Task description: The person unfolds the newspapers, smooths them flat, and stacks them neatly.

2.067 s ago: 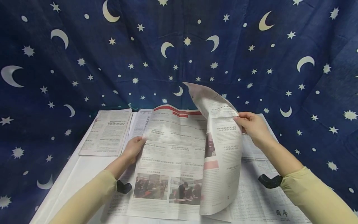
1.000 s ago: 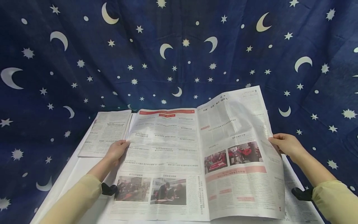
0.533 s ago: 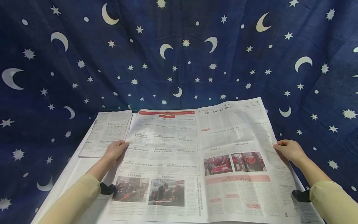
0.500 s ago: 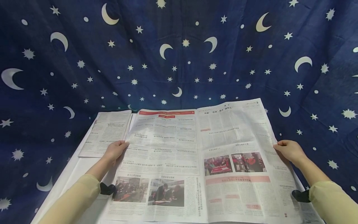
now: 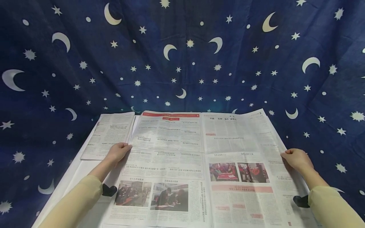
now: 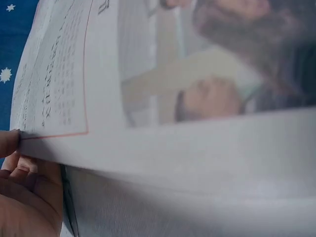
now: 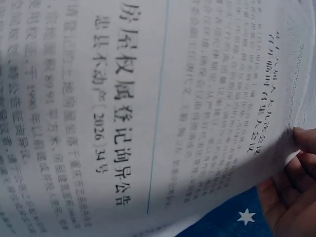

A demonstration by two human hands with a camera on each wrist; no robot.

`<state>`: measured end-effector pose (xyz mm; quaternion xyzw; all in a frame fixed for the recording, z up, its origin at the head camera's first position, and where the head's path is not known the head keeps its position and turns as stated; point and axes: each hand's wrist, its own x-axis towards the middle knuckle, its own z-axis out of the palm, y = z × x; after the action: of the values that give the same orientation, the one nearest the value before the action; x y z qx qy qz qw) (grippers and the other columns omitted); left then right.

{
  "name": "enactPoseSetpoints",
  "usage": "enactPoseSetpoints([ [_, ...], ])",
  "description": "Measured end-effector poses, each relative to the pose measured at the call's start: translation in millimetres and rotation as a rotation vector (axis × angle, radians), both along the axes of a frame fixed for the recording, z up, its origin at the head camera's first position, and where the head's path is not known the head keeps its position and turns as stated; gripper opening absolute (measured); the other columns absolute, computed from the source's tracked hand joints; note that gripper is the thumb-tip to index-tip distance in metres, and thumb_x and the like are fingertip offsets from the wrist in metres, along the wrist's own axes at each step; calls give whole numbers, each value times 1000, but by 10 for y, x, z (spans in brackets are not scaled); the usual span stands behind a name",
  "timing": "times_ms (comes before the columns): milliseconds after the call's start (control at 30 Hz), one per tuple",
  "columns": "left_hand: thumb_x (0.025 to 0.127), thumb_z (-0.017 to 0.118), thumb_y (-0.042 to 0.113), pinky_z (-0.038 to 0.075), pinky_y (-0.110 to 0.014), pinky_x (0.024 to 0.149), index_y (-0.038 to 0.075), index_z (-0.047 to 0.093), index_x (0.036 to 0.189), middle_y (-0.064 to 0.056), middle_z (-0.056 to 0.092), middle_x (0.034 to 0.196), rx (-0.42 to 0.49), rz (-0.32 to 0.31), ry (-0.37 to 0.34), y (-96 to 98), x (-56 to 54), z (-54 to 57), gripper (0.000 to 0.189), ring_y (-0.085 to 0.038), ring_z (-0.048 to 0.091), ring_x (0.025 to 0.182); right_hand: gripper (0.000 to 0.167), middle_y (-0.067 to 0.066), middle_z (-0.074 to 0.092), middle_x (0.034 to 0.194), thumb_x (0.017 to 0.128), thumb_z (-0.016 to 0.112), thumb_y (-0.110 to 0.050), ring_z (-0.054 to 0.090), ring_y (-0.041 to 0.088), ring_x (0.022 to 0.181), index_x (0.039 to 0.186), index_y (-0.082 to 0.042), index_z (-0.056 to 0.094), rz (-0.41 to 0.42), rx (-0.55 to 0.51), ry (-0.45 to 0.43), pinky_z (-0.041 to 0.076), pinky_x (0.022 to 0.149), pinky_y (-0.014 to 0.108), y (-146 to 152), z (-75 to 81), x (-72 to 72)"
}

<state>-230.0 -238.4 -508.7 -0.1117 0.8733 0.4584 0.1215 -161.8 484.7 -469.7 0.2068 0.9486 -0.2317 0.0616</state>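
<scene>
A newspaper (image 5: 168, 148) lies spread open across the table in the head view, red banner along its far left page and photos lower down. My left hand (image 5: 118, 152) pinches its left edge between thumb and fingers; in the left wrist view the thumb lies over the page (image 6: 103, 148) and the curled fingers (image 6: 39, 192) sit beneath. At the right edge my right hand (image 5: 297, 160) pinches the sheet the same way. The right wrist view shows the printed page (image 7: 148, 98) curving up to the thumb (image 7: 305, 139).
A stack of folded newspapers (image 5: 109, 136) sits at the far left of the white table (image 5: 68, 180), beside my left hand. Behind the table hangs a dark blue cloth (image 5: 182, 69) with moons and stars.
My right hand has swung the turned page over to the right and lowered it until the spread lies nearly flat. My left hand moved left with its edge, then stayed still.
</scene>
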Motion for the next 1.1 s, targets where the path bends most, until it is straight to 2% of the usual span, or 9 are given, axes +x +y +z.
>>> enactPoseSetpoints([
  [167, 105, 57, 31, 46, -29, 59, -3, 65, 105, -9, 63, 86, -54, -27, -8, -26, -18, 7, 35, -18, 56, 72, 35, 10, 57, 76, 102, 53, -25, 55, 27, 71, 101, 8, 65, -14, 31, -29, 40, 57, 37, 2, -49, 29],
  [367, 102, 59, 28, 45, -29, 56, 0, 64, 90, -8, 60, 74, -148, -87, 8, -34, -37, 16, 31, -18, 55, 63, 38, 15, 60, 79, 102, 53, -25, 55, 28, 71, 101, 11, 64, -41, 51, -28, 42, 56, 38, 0, -130, 37],
  [633, 101, 61, 26, 49, -29, 57, 0, 62, 89, -10, 61, 77, -283, -137, 28, 12, -66, 32, 29, -19, 59, 67, 37, 21, 62, 84, 101, 54, -24, 54, 32, 72, 100, 11, 65, -56, 82, -34, 43, 59, 44, 14, -190, -6],
  [867, 101, 62, 23, 48, -28, 56, 1, 59, 88, -9, 59, 76, -356, -153, 42, 63, -130, 46, 26, -19, 58, 67, 36, 24, 62, 87, 100, 54, -23, 55, 36, 75, 100, 11, 64, -96, 76, -54, 44, 62, 46, -10, -207, -24],
  [1100, 100, 63, 25, 50, -30, 57, 3, 60, 87, -9, 61, 78, -430, -170, 66, 98, -166, 48, 26, -20, 60, 69, 36, 26, 62, 89, 100, 53, -24, 56, 38, 77, 102, 11, 63, -98, 88, -65, 45, 63, 48, 14, -214, -48],
])
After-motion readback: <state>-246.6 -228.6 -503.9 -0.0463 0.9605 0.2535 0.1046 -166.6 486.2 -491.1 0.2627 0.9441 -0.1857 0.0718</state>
